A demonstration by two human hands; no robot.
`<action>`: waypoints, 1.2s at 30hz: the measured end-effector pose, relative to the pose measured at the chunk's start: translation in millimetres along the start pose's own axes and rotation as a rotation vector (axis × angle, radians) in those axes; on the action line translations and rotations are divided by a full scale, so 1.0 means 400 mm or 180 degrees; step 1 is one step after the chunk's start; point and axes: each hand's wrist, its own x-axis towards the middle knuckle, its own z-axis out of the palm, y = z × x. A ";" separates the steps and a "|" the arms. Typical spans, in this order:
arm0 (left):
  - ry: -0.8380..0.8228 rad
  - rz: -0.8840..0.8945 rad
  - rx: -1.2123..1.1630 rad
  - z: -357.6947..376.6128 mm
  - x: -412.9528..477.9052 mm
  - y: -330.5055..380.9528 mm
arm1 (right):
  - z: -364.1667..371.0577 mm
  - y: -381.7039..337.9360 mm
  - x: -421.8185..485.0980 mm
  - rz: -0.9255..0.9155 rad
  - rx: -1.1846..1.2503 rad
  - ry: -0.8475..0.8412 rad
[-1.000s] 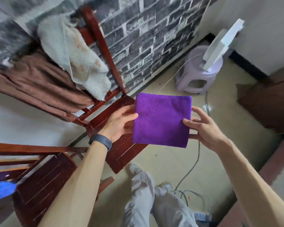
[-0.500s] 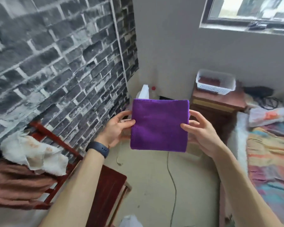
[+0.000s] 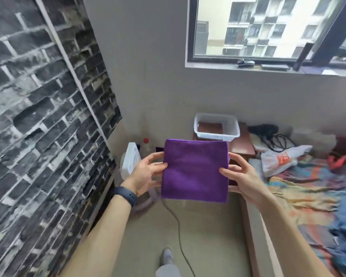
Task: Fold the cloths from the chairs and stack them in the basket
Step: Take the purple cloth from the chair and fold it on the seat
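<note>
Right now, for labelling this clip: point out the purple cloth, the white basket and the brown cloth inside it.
purple cloth [image 3: 195, 170], head view, middle of its folded face.
white basket [image 3: 216, 136], head view, near wall.
brown cloth [image 3: 210, 127], head view, top face.

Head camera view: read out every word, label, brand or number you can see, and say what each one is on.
Nothing in this view can be read.
White plastic bag: orange print, too blurred to read.
Red-capped bottle: no legible label.
Purple cloth, white basket, dark wristband: no writing shows.
</note>
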 end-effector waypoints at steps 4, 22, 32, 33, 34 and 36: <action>-0.0124 -0.0334 0.0031 0.012 0.241 0.032 | -0.055 -0.010 0.185 0.0209 0.0061 0.0225; -0.0156 -0.1385 0.0412 0.218 1.097 0.058 | -0.426 0.006 0.876 0.1213 -0.0001 0.0878; 0.0775 -0.1583 0.0657 0.336 1.521 0.038 | -0.619 0.070 1.372 0.1733 -0.0119 0.0794; 0.0865 -0.1600 0.0692 0.341 1.554 0.029 | -0.626 0.079 1.408 0.1795 -0.0132 0.0773; 0.0956 -0.1603 0.0745 0.344 1.586 0.019 | -0.632 0.091 1.441 0.1857 -0.0136 0.0744; 0.1080 -0.1574 0.0891 0.342 1.647 -0.005 | -0.642 0.121 1.504 0.1960 -0.0165 0.0730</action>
